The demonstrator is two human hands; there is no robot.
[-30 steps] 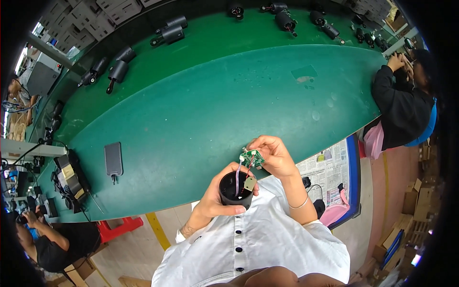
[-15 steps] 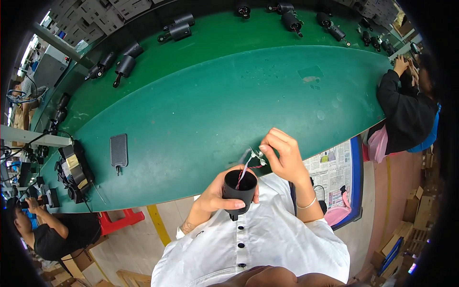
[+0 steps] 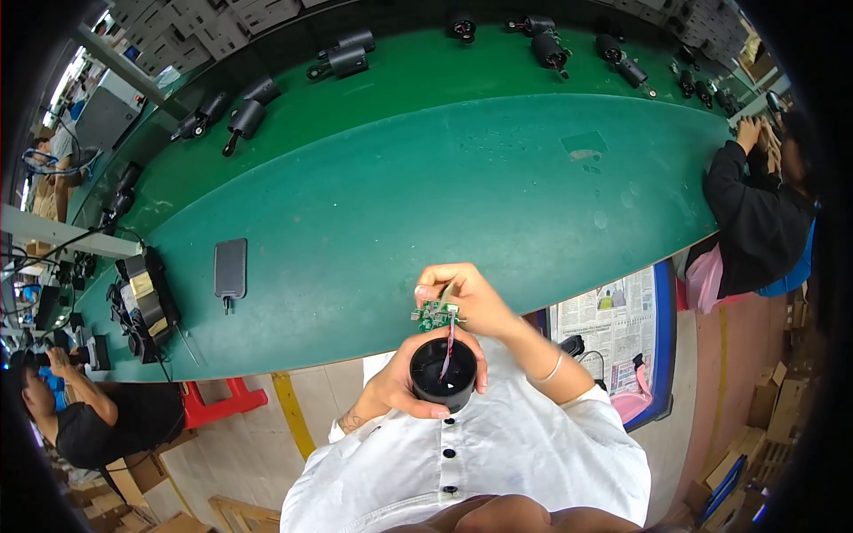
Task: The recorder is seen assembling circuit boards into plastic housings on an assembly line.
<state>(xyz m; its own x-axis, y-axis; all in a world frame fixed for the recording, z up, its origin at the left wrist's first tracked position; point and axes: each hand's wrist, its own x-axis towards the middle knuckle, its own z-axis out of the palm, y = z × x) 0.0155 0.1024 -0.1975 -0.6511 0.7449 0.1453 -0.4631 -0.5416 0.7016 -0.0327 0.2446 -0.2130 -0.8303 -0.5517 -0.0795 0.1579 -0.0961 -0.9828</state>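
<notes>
My left hand (image 3: 394, 384) is wrapped round a black cylindrical housing (image 3: 431, 391), its open mouth tilted up toward me. Red, black and white wires (image 3: 450, 342) rise out of the housing to a small green circuit board (image 3: 434, 314). Just above the rim, my right hand (image 3: 471, 298) pinches that board by its edge between thumb and fingers. A white connector shows on the board where the wires meet it. Part of the board is hidden behind my fingers.
On the green table (image 3: 355, 213) a dark flat pad (image 3: 231, 268) lies to the left, beside a black device with cables (image 3: 147, 298). Several black cylinders (image 3: 346, 60) line the far shelf. A newspaper-lined blue bin (image 3: 604, 329) stands at right. Co-workers sit at both ends.
My right hand has moved left to above the housing and now pinches the green circuit board. The housing has tipped, so its mouth shows more fully.
</notes>
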